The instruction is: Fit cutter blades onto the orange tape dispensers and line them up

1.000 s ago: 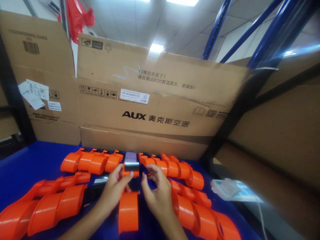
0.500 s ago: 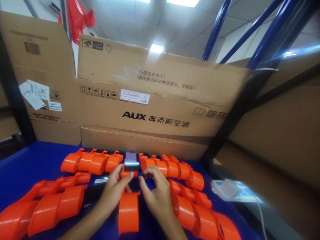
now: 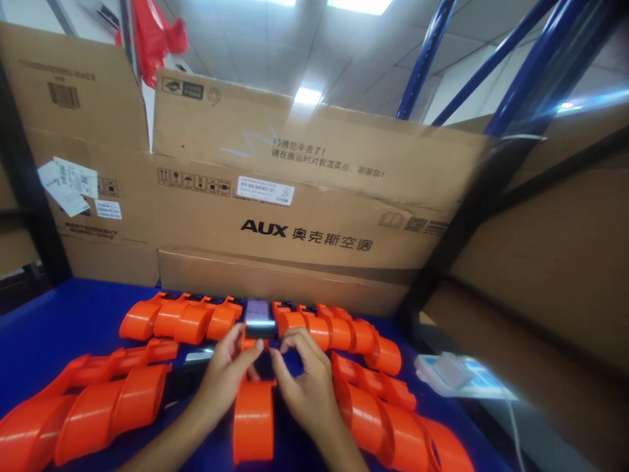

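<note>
In the middle stands an orange plastic tape dispenser [image 3: 253, 423], its round hub toward me and its narrow end pointing away. My left hand [image 3: 230, 357] grips that far end between thumb and fingers. Just right of it, my right hand [image 3: 307, 367] has its thumb and index finger curled together in a pinch by the dispenser's end. Whatever sits in the pinch is too small or hidden to make out. Beyond both hands is a phone-like device [image 3: 258, 310] with a lit screen showing digits.
Several more orange dispensers [image 3: 191, 321] lie in rows left and right on the blue surface [image 3: 93, 308]. A large cardboard sheet [image 3: 314, 210] stands behind. A dark blue rack post [image 3: 442, 236] rises at the right, near a white plug adapter [image 3: 449, 370] with a cable.
My right thumb and fingertips have shifted slightly left, toward the dispenser's end. The dispenser's hub has dipped a little toward me. The left hand keeps nearly the same place.
</note>
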{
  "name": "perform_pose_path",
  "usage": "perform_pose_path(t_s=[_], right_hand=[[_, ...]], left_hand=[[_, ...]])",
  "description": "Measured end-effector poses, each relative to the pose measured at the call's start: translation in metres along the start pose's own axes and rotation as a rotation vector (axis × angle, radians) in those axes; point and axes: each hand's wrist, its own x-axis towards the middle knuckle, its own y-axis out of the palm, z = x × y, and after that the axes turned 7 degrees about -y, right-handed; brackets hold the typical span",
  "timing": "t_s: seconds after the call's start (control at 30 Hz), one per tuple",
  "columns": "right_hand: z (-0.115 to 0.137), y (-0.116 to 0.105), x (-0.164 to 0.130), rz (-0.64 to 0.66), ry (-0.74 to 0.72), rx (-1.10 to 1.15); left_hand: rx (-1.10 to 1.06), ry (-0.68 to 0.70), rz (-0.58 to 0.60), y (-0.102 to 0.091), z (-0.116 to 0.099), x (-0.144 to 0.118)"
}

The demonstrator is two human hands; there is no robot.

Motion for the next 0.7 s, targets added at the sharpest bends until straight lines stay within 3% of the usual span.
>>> perform_pose_path(t_s=[0.2,0.5,0.7], right_hand=[[0.0019,-0.0018,-0.0005,0.062,-0.011,-0.013],[0.0039,-0.0071,0.0008,0.175,0.003,-0.051],[0.0051,-0.0085,0.0,0.111,0.033,0.074]], left_hand=[[0.005,-0.023,-0.033,0.0007,-0.0003,-0.0026],[0.018,-0.008,0.039,-0.0007,-0.0007,-0.0004],[-0.091,-0.02,0.081,0.0035,-0.0088,-0.0041]])
